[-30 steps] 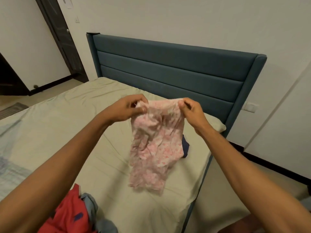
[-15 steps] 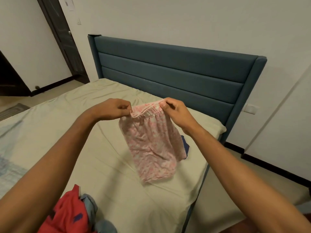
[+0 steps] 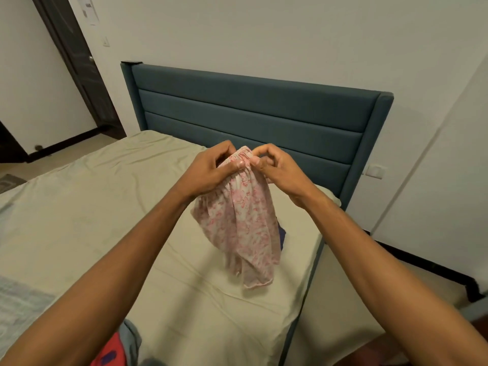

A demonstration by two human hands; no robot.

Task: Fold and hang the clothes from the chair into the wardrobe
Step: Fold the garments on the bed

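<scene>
A small pink floral garment (image 3: 245, 228) with an elastic waistband hangs in the air above the bed. My left hand (image 3: 211, 167) grips the bunched waistband from the left, thumb pressed on the fabric. My right hand (image 3: 274, 167) pinches the same waistband from the right, close against the left hand. The cloth droops in folds below both hands. A dark blue garment (image 3: 282, 235) lies on the bed, mostly hidden behind the pink one. A red and grey clothes pile (image 3: 118, 350) sits at the bottom edge.
The bed (image 3: 87, 207) with a pale green sheet fills the left and centre, with a teal padded headboard (image 3: 250, 114) behind. A dark door (image 3: 79, 64) stands at the far left. White wall and floor lie right of the bed's edge.
My hands have come together, gathering the stretched waistband into a bunch. The garment, spread flat half a second ago, now hangs in narrow folds.
</scene>
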